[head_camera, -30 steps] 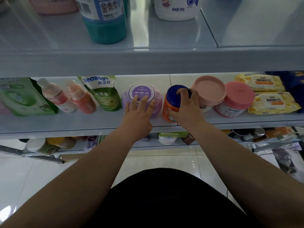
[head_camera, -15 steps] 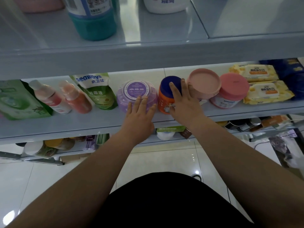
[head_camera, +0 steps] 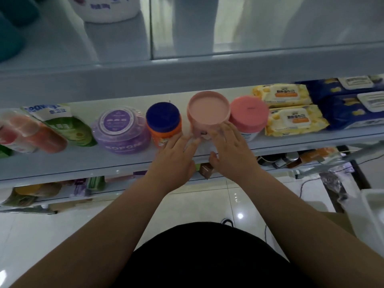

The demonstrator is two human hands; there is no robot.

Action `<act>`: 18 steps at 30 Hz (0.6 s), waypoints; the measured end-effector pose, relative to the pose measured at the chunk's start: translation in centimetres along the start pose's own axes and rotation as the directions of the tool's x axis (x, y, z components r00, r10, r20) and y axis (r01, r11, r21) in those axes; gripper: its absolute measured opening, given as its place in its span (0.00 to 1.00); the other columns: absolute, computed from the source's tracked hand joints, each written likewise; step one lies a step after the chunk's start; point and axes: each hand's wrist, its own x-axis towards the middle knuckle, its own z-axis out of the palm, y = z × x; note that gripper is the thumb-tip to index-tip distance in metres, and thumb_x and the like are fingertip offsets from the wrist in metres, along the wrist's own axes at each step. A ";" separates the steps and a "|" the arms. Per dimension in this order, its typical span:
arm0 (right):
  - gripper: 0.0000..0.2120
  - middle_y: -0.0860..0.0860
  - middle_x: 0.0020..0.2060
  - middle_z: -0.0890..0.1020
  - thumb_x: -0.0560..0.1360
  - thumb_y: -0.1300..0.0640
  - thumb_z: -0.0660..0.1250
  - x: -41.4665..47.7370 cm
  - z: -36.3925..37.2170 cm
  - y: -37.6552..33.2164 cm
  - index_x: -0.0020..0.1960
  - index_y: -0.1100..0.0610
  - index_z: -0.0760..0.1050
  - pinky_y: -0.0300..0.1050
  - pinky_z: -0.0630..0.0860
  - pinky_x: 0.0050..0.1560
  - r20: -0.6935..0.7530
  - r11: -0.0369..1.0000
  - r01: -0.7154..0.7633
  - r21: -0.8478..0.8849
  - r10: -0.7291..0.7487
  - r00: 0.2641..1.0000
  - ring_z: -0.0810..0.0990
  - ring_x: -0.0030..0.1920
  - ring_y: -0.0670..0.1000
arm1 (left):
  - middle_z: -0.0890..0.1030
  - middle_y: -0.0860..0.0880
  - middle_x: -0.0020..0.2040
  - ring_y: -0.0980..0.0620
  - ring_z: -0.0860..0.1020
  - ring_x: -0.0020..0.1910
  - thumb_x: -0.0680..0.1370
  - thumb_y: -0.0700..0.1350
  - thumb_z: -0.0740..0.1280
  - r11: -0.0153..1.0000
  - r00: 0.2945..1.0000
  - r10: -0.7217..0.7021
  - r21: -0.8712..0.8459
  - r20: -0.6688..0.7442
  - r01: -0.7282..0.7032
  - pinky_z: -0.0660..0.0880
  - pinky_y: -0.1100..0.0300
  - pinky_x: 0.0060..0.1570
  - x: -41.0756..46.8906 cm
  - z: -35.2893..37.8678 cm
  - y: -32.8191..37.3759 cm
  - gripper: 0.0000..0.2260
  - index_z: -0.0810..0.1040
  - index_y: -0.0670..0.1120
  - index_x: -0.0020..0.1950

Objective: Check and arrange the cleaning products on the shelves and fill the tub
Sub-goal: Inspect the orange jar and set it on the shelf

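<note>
**Both grips released at the pale pink tub**

Your left grip (head_camera: 174, 159) and right grip (head_camera: 230, 150) are both released, fingers straight, one on either side of the pale pink round plastic tub (head_camera: 208, 109). The right fingertips rest on its front wall. Blur hides whether the left fingertips touch it.

The tub stands upright, lid on, near the front edge of the grey middle shelf (head_camera: 83, 163). It sits between the orange jar with a dark blue lid (head_camera: 163, 119) and the white jar with a deeper pink lid (head_camera: 248, 112). The purple translucent round container (head_camera: 122, 129) sits further left. Two yellow wipe packs (head_camera: 295, 119) lie toward the right end.
</note>
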 end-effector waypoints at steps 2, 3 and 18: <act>0.32 0.62 0.71 0.72 0.71 0.57 0.69 0.1 -0.7 1.7 0.74 0.59 0.70 0.63 0.65 0.75 -0.013 1.000 -0.002 0.002 0.002 1.000 0.67 0.75 0.65 | 0.71 0.43 0.73 0.41 0.69 0.72 0.76 0.45 0.69 1.000 0.999 -0.005 -0.016 -0.044 0.004 0.71 0.43 0.70 1.9 -0.1 1.5 0.28 0.67 0.46 0.75; 0.33 0.61 0.71 0.72 0.70 0.57 0.70 0.0 -1.0 2.5 0.75 0.57 0.70 0.64 0.66 0.74 -0.019 1.000 -0.006 0.014 0.006 1.000 0.67 0.75 0.65 | 0.71 0.43 0.73 0.41 0.69 0.72 0.76 0.45 0.70 1.000 0.998 -0.016 -0.021 -0.057 0.014 0.71 0.44 0.71 3.0 -0.2 2.0 0.28 0.67 0.45 0.75; 0.36 0.61 0.82 0.52 0.78 0.54 0.66 -1.0 -3.6 10.6 0.83 0.49 0.57 0.63 0.50 0.79 0.245 0.999 0.037 -0.037 -0.027 0.969 0.47 0.82 0.63 | 0.43 0.42 0.82 0.29 0.46 0.79 0.69 0.75 0.65 0.892 0.861 -0.451 0.135 0.234 0.431 0.59 0.31 0.72 16.0 0.1 4.0 0.50 0.41 0.59 0.80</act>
